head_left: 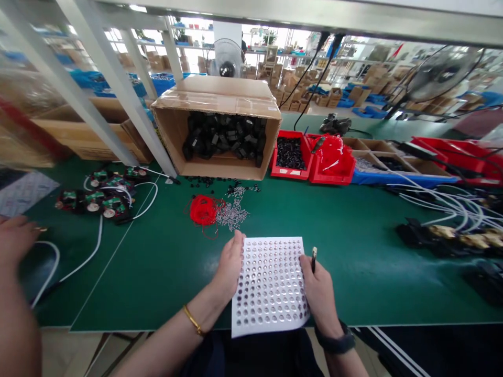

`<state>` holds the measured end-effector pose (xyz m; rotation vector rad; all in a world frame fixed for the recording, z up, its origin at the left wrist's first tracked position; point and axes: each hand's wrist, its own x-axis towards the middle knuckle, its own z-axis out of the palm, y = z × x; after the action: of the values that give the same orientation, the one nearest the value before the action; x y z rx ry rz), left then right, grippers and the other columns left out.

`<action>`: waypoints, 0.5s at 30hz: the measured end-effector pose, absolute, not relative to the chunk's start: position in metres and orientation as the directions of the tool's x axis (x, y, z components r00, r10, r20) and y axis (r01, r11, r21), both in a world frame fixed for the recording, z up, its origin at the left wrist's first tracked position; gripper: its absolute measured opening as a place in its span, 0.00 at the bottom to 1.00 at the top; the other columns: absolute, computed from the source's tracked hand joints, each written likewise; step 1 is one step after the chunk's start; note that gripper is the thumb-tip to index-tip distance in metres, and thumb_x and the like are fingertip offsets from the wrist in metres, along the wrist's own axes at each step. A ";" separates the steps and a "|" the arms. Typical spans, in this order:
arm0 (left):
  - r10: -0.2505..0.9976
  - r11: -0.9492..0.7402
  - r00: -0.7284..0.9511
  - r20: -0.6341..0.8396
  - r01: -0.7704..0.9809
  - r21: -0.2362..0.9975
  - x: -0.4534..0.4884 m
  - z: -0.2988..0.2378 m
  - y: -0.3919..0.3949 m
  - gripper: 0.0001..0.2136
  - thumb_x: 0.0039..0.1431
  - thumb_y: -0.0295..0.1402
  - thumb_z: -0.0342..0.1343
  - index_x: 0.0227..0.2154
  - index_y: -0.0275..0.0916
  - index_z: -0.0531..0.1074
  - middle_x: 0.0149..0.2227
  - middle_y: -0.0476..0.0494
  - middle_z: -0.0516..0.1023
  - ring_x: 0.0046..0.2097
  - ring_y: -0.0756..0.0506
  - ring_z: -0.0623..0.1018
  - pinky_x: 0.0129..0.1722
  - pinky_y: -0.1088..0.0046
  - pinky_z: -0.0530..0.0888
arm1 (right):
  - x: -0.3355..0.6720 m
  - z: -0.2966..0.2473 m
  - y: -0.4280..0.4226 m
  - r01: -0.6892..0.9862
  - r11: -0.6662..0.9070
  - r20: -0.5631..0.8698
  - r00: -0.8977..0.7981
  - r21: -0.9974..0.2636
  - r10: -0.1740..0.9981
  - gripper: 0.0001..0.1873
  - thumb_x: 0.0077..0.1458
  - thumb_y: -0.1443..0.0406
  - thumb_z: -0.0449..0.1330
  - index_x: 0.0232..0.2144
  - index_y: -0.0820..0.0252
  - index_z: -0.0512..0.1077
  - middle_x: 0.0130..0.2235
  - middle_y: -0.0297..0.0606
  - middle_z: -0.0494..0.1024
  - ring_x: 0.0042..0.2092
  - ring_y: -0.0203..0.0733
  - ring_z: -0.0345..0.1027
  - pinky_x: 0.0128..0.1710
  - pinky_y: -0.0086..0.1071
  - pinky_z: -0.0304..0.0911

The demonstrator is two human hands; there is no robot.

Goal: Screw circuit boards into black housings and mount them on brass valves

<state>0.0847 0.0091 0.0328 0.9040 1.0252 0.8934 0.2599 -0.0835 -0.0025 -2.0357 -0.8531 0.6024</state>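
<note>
Nearest my view was the white dotted sheet (271, 285), held between both hands over the near edge of the green bench mat (353, 251), with its lower edge hanging past the mat toward the lap. I judged it light and floppy, thin card or backing paper that would bend or crease if pinched at one corner, so the two side edges looked the safest places to hold. It was roughly square and covered by a close grid of small round greyish dots or holes; I could not tell which.

My left hand (228, 267) was closed on the sheet's left edge near the top corner, thumb on top and fingers hidden beneath. My right hand (320, 290) was curled at the right edge, its fingers closed round a slim dark pen-like tool (313, 257). Whether they also pinched the sheet I could not tell.

Well beyond the fingertips a large cardboard box (220, 97) lay on its side, full of black parts (223, 137), with red bins (288, 175) to its right. Far out from the left fingers a co-worker's hand (15, 238) rested on the mat. Just past the left fingertips lay a red wire bundle (203, 210), touching a scatter of small metal pins (231, 214).
</note>
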 end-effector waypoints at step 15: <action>0.961 0.199 0.205 -0.186 -0.046 0.979 0.089 0.016 0.014 0.19 0.57 0.49 0.48 0.23 0.37 0.67 0.23 0.48 0.70 0.27 0.48 0.69 0.29 0.74 0.65 | 0.263 0.017 -0.090 0.357 -0.446 -0.003 0.778 -0.821 0.628 0.27 0.54 0.45 0.46 0.21 0.61 0.65 0.21 0.36 0.69 0.25 0.40 0.61 0.24 0.29 0.55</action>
<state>0.0893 0.0143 0.0160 1.1077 1.1006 0.9527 0.2627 -0.0897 0.0171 -2.0801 -0.7331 0.3871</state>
